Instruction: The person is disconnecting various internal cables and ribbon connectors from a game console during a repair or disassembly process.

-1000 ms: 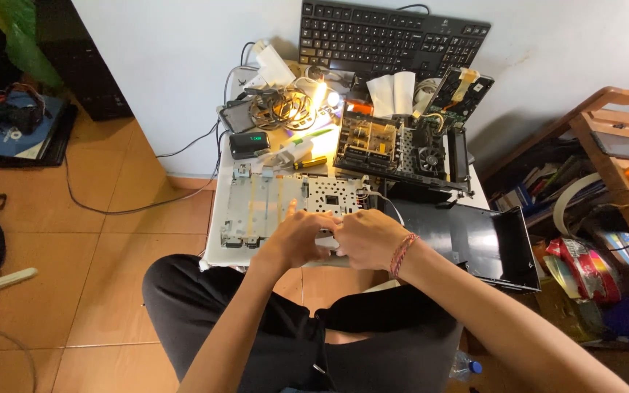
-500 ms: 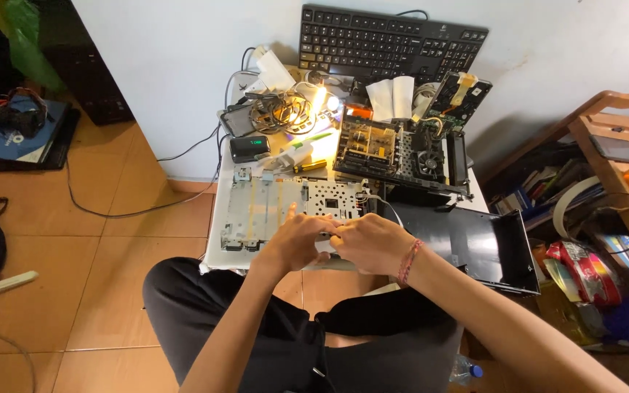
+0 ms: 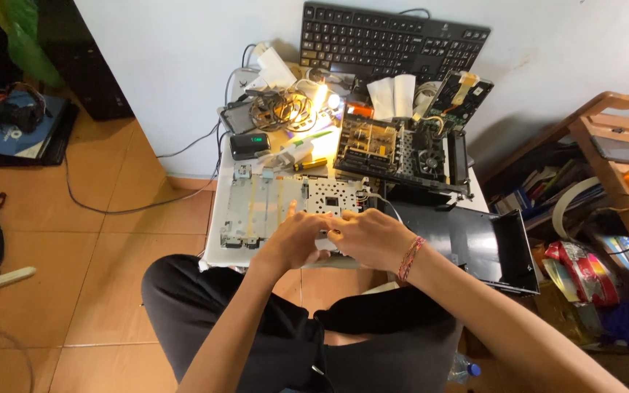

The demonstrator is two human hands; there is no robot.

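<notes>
Resting on a flat silver perforated metal chassis plate (image 3: 271,207) at the near edge of a small white table (image 3: 216,247), left hand (image 3: 294,239) with fingers curled on it, right hand (image 3: 370,238) touching beside, grip unclear, glossy black plastic casing shell (image 3: 475,244) right of both.

Cluttered circuit chassis (image 3: 402,149) beyond metal plate (image 3: 278,207)

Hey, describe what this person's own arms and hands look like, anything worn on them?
Both arms are bare, with no sleeves in view and no gloves. The left hand wears nothing that shows: no ring or watch can be made out. The right hand has a thin red and orange braided thread bracelet around its wrist.
</notes>
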